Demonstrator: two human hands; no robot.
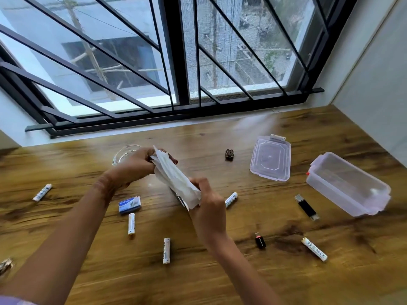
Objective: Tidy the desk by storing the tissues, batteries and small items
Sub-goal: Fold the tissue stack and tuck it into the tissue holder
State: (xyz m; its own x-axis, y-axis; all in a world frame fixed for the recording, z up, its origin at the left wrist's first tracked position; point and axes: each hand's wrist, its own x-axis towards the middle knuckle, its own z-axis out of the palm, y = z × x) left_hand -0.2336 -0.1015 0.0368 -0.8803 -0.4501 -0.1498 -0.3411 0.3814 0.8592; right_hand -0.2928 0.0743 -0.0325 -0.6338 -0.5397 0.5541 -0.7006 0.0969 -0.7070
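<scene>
A folded white tissue [176, 179] is held above the wooden desk [220, 271] between both hands. My left hand [136, 166] grips its far end and my right hand [209, 205] grips its near end. Several white batteries lie scattered on the desk, among them one at the far left [42, 192], one at the centre [131, 223] and one at the right [314, 248]. A small blue box [129, 204] lies beside my left forearm. An open clear plastic container [348, 183] stands at the right, its lid [271, 160] lying apart to its left.
A black USB stick [306, 207] and a small black adapter [260, 240] lie at the right. A glass dish [125, 154] sits behind my left hand. A small dark brown object [229, 154] rests near the lid. A barred window [176, 62] borders the desk's far edge.
</scene>
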